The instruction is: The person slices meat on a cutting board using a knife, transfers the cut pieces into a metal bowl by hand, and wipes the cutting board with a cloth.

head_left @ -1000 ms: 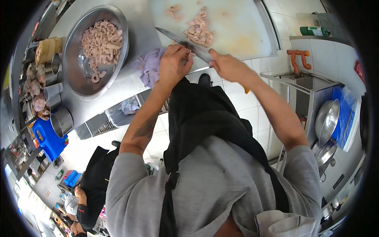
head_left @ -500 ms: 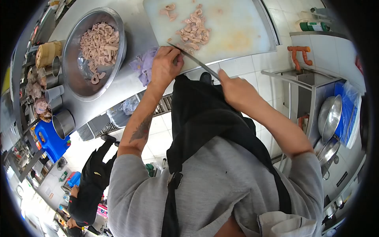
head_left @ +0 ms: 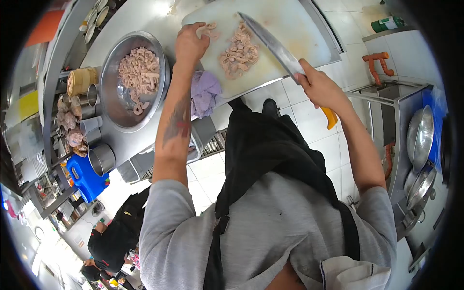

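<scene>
My right hand (head_left: 321, 87) is wrapped round the yellow handle of a large kitchen knife (head_left: 276, 47). Its blade is raised over the right part of a white cutting board (head_left: 295, 29), pointing up and left. My left hand (head_left: 192, 43) is at the board's left edge, thumb and forefinger apart, beside a few pale strips of meat (head_left: 210, 31) that look like tripe or intestine. A larger heap of cut meat pieces (head_left: 239, 54) lies mid-board. Left of my left forearm, a steel bowl (head_left: 112, 101) holds many similar pieces.
A crumpled purple cloth (head_left: 205, 92) lies against the board's near left corner. Metal pots (head_left: 101, 159) and a blue jug (head_left: 84, 176) stand at the left. Steel bowls (head_left: 419, 135) are by the sink at right. Another person in black (head_left: 113, 241) is at lower left.
My left hand has moved up and left from the board's near edge to the small strips. My right hand has lifted the knife away to the right, off the near edge.
</scene>
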The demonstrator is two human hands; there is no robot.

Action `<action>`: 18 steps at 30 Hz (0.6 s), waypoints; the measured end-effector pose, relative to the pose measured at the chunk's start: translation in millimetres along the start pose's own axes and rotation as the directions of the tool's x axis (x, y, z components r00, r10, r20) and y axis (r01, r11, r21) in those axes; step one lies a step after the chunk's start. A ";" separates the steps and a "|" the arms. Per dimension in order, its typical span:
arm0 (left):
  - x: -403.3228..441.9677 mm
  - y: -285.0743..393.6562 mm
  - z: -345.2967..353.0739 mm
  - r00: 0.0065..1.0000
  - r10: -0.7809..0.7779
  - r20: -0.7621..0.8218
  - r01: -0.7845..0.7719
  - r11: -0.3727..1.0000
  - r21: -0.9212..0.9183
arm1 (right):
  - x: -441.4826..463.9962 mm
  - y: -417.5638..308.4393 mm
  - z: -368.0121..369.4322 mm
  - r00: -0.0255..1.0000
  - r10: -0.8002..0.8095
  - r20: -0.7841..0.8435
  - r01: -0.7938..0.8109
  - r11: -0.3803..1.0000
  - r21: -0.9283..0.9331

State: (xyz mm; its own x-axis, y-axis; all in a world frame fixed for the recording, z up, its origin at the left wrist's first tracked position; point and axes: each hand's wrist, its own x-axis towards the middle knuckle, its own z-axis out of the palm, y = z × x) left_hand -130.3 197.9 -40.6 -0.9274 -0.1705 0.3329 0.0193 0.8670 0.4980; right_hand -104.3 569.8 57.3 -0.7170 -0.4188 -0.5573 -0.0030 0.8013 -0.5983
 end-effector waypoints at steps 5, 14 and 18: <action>13.1 46.5 -3.8 0.870 0.101 0.483 -0.163 0.983 0.086 | -34.0 25.8 3.4 0.999 0.043 0.030 -0.044 0.997 0.061; -36.5 56.9 11.7 0.898 0.267 0.350 -0.222 0.961 -0.164 | -56.3 51.7 15.7 0.994 0.104 -0.020 -0.099 0.979 0.178; 1.2 37.9 -14.5 0.944 -0.024 0.329 0.151 0.918 -0.367 | -52.2 55.8 15.0 0.994 0.110 -0.021 -0.105 0.979 0.175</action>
State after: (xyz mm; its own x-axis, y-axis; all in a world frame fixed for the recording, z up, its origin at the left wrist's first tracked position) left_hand -125.3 223.8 -9.7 -0.9989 -0.0275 0.0385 0.0144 0.5979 0.8015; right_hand -56.6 630.0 44.4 -0.7273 -0.3187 -0.6078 0.1945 0.7536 -0.6279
